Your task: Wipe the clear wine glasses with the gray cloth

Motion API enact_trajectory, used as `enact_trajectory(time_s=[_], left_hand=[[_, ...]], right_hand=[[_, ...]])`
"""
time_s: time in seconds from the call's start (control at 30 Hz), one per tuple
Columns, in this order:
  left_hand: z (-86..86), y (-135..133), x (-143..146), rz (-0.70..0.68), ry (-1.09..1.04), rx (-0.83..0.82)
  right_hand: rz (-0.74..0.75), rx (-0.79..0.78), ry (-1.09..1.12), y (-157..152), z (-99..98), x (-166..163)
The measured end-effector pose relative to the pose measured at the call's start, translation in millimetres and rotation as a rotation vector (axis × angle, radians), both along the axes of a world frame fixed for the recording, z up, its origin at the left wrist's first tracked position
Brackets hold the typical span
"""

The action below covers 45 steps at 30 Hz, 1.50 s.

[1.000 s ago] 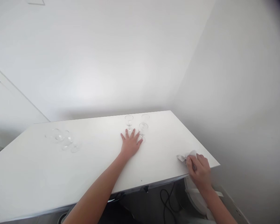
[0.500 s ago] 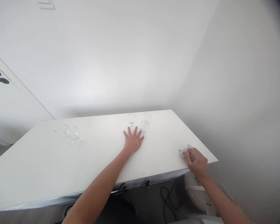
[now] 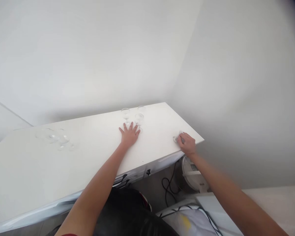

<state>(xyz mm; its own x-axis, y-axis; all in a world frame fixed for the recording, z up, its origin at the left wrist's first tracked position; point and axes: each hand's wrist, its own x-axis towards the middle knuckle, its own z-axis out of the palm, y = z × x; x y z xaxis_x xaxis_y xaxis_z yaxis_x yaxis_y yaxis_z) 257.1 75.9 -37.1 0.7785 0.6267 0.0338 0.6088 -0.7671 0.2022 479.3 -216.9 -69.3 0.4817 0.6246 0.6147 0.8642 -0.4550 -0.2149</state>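
Observation:
My left hand (image 3: 129, 136) lies flat on the white tabletop (image 3: 98, 144), fingers spread. Just beyond its fingertips stand three clear stemmed glasses: one nearer glass (image 3: 139, 118), one at the back left (image 3: 125, 113), and one at the back right (image 3: 141, 108). At the table's right end, my right hand (image 3: 187, 144) is closed around a small crumpled whitish-grey wad (image 3: 175, 139), pressed on the surface close to the front edge. Most of that wad is hidden by the fingers, so its material is unclear.
Several more clear glasses (image 3: 61, 136) are at the table's left, faint against the white. Below the front edge are dark drawer knobs (image 3: 148, 171), a black cable (image 3: 165, 186) and a round white-topped appliance (image 3: 190, 173). Walls rise behind and to the right.
The view has swung right and down, so table and hands appear further left and higher. My left hand stays flat by the glasses; my right hand still grips the wad near the right corner.

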Motion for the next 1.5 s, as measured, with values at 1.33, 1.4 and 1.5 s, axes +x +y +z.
enact_trajectory(time_s=[1.33, 1.4, 1.5], left_hand=[[-4.2, -4.5, -9.0, 0.008, -0.023, -0.017], [-3.3, -4.8, -10.1, 0.011, -0.032, -0.025], [-1.6, -5.6, -11.3, 0.020, -0.044, -0.030]], right_hand=[[-0.137, 0.012, 0.094, 2.4, -2.7, -5.1], [-0.140, 0.000, 0.102, 2.4, -2.8, -5.2], [-0.143, -0.004, 0.106, 2.0, -3.4, -4.7]])
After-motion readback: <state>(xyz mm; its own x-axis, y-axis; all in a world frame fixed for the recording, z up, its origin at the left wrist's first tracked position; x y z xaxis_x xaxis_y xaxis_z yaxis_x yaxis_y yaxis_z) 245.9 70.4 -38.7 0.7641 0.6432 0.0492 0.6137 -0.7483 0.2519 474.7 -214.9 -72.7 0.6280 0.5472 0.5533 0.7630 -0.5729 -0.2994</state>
